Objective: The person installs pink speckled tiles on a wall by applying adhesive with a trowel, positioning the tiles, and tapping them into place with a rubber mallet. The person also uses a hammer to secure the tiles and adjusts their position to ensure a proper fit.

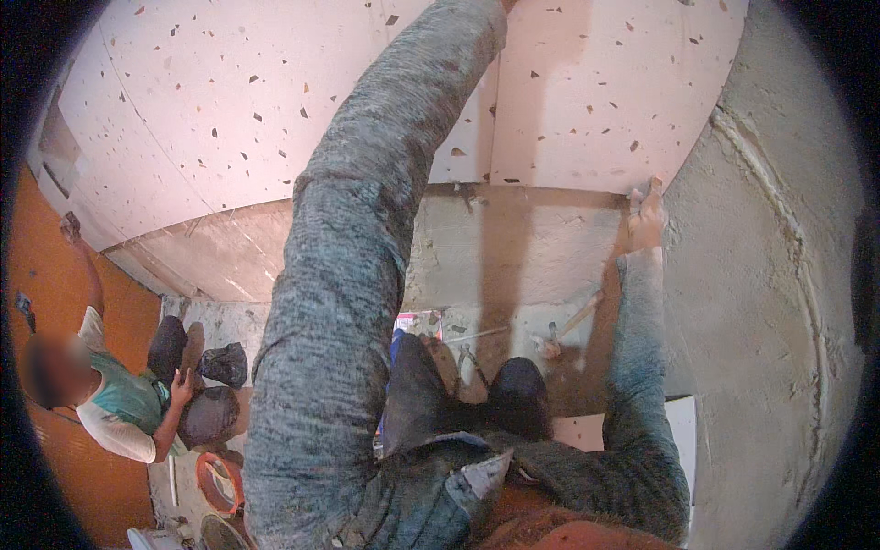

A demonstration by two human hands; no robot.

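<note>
A pale speckled panel (568,101) spans the upper view, with the grey sleeve of my left arm stretched across it. Only a sliver of my left hand (504,7) shows at the top edge; its fingers are hidden. My right hand (645,220) is at the panel's lower right corner, fingers raised and bent against the edge; whether they grip it is unclear. Below the panel runs a rough grey strip (449,247) of wall. My dark-clad knees are bent beneath me.
A crouching co-worker (128,408) at left raises a hand toward the panel's left end, beside an orange board (55,229). Tools (573,325) lie beyond my knees. An orange bucket (234,481) is at lower left. A rough plastered wall (752,302) rises at right.
</note>
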